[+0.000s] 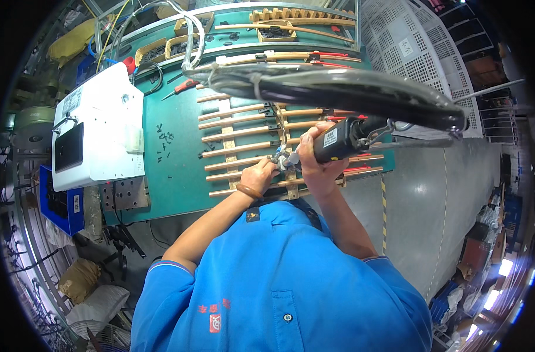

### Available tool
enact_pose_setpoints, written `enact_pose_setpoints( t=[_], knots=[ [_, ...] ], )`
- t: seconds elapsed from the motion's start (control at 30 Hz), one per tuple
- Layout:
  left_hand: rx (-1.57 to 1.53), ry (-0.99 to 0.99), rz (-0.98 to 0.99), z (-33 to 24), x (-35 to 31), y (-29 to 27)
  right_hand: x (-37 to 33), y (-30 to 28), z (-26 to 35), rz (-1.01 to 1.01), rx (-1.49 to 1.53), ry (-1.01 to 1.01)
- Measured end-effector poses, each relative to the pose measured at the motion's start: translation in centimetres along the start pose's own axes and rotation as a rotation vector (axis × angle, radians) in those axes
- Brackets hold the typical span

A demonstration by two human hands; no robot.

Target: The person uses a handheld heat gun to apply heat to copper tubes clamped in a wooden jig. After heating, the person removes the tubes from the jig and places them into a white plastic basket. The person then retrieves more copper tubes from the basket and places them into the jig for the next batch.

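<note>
My right hand (318, 170) is wrapped round a black electric screwdriver (339, 141), which hangs from a thick cable bundle (361, 88) and points left. Its light-coloured nose reaches the fingertips of my left hand (258, 178). Those fingers are pinched together over the rods, and what they hold is hidden. A brown bangle circles the left wrist. Several copper-coloured rods (220, 151) lie side by side across slotted wooden strips (228, 145). Small black clips (274, 127) sit along the rods, and red pieces show at their right ends.
At left on the green table (176, 188) stands a white machine (100, 129). Small black parts (163, 138) and a red-handled screwdriver (184, 88) lie beside it. Cardboard trays (152, 53) of black parts sit at the back. White perforated panels (408, 50) stand at right.
</note>
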State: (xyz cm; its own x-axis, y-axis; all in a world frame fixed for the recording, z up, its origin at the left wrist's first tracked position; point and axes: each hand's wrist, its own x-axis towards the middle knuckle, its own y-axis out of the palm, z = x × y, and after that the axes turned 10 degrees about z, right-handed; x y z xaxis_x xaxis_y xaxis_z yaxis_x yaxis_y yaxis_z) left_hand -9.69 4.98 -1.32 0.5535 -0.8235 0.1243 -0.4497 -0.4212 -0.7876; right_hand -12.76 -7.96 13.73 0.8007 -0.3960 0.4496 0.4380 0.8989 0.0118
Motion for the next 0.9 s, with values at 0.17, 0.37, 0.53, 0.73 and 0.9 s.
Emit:
enact_pose_setpoints(
  t=[0.17, 0.37, 0.53, 0.73, 0.9],
  knots=[
    [0.022, 0.012, -0.028, 0.2, 0.0, 0.4, -0.3, 0.1, 0.2, 0.069, -0.107, -0.059],
    [0.031, -0.017, 0.022, 0.2, 0.2, 0.4, -0.2, 0.1, 0.5, 0.147, -0.168, -0.095],
    [0.009, -0.019, 0.031, 0.4, 0.2, 0.4, 0.9, 0.5, 1.2, -0.029, 0.045, 0.046],
    [0.05, -0.072, 0.071, 0.3, 0.1, 0.5, -0.2, 0.2, 0.5, 0.108, -0.072, -0.059],
    [0.042, -0.065, 0.095, 0.6, 0.1, 0.7, 0.2, 1.0, 0.5, -0.074, -0.06, -0.054]
  ],
)
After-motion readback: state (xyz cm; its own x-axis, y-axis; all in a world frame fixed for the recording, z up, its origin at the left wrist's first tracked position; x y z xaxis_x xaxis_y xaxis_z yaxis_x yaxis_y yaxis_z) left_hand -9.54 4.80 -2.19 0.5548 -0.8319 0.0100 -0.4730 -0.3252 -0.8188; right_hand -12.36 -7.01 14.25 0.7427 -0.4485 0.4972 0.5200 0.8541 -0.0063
